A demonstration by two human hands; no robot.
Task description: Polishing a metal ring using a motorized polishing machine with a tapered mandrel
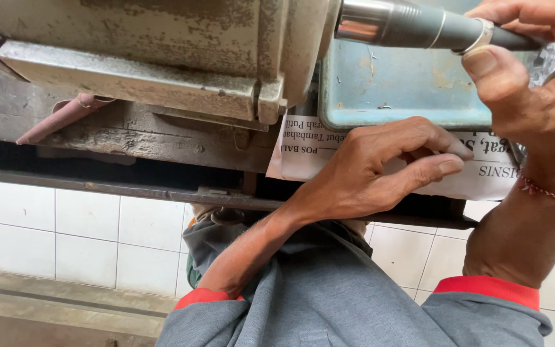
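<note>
My left hand (380, 170) rests on a sheet of newspaper (303, 154) at the edge of a metal bench, fingers curled and pressing the paper down. My right hand (528, 71) grips a dark cylindrical handle with a shiny metal shaft (393, 24) that runs left into a worn, pale machine housing (162, 45). The thumb lies under a silver ring on the handle. A red thread bracelet sits on the right wrist.
A scratched blue metal tray (393, 90) lies under the shaft, partly on the newspaper. A dark steel bench frame (110, 160) runs across. White floor tiles (65, 238) show below. My grey sleeves with red cuffs fill the bottom.
</note>
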